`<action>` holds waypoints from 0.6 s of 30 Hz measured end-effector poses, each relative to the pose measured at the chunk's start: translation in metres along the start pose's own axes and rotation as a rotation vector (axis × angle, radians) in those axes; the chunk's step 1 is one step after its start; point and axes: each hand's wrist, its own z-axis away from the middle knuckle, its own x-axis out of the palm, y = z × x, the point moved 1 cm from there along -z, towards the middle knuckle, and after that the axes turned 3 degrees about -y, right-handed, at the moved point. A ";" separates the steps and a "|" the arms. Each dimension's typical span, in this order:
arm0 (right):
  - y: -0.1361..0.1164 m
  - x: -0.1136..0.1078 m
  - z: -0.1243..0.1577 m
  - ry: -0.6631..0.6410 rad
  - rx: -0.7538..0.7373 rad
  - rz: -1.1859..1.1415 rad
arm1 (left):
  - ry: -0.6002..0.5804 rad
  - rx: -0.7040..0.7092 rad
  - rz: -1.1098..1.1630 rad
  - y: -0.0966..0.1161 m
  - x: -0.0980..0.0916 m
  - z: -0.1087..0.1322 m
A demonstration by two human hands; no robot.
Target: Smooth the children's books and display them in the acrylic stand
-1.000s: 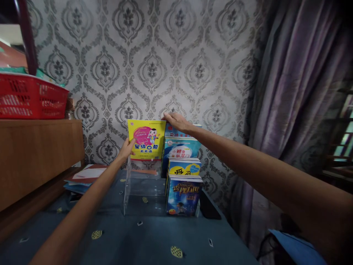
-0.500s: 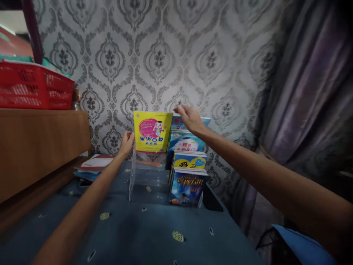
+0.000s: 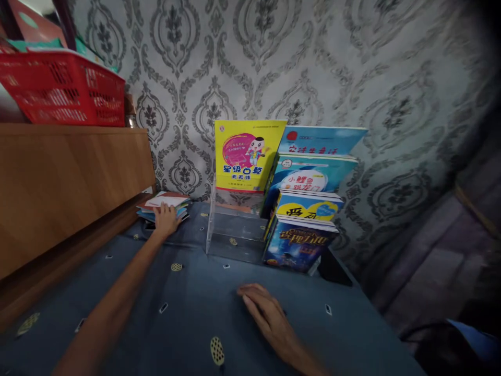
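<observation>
My left hand [image 3: 166, 220] reaches to a low pile of books and booklets [image 3: 146, 208] at the back left, its fingers laid over the front of the pile. My right hand [image 3: 270, 316] is over the front of the table, empty, with fingers loosely stretched. Between them stands a clear stepped book rack [image 3: 230, 241]. A yellow book [image 3: 248, 156] with a cartoon child leans upright on its rear tier, left side. Down its right side stand two light blue books [image 3: 309, 172], a blue-and-yellow book [image 3: 309, 209] and a dark blue book [image 3: 297, 245].
A dark blue patterned cloth [image 3: 188, 303] covers the table. A wooden cabinet [image 3: 74, 183] on the left carries a red plastic basket [image 3: 70, 91]. A flat black object [image 3: 334, 269] lies right of the rack. Patterned wallpaper rises behind, with a curtain [image 3: 450, 219] at the right.
My left hand has left the yellow book and moved left onto the pile. My right hand has come down from the top of the books to the front of the table. The view has shifted closer.
</observation>
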 end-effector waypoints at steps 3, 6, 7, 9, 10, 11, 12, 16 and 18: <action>0.020 0.015 0.009 0.016 0.136 -0.091 | -0.094 -0.055 -0.044 -0.015 0.002 -0.005; 0.031 0.021 0.011 0.022 0.234 -0.186 | -0.140 -0.047 -0.055 -0.023 -0.001 -0.007; 0.032 0.021 0.011 0.020 0.254 -0.211 | -0.152 -0.041 -0.061 -0.025 -0.004 -0.007; 0.031 0.019 0.009 -0.004 0.256 -0.241 | -0.179 -0.030 -0.077 -0.029 -0.010 -0.008; 0.029 0.018 0.008 -0.012 0.249 -0.241 | -0.194 -0.023 -0.087 -0.031 -0.014 -0.008; 0.028 0.017 0.008 -0.012 0.243 -0.234 | -0.207 -0.012 -0.098 -0.032 -0.019 -0.007; 0.026 0.015 0.007 -0.012 0.238 -0.225 | -0.218 0.002 -0.108 -0.033 -0.023 -0.006; 0.019 0.011 0.006 -0.023 0.203 -0.204 | -0.244 0.069 -0.148 -0.025 -0.043 0.005; 0.017 0.009 0.006 -0.029 0.167 -0.206 | -0.259 0.102 -0.162 -0.016 -0.050 0.019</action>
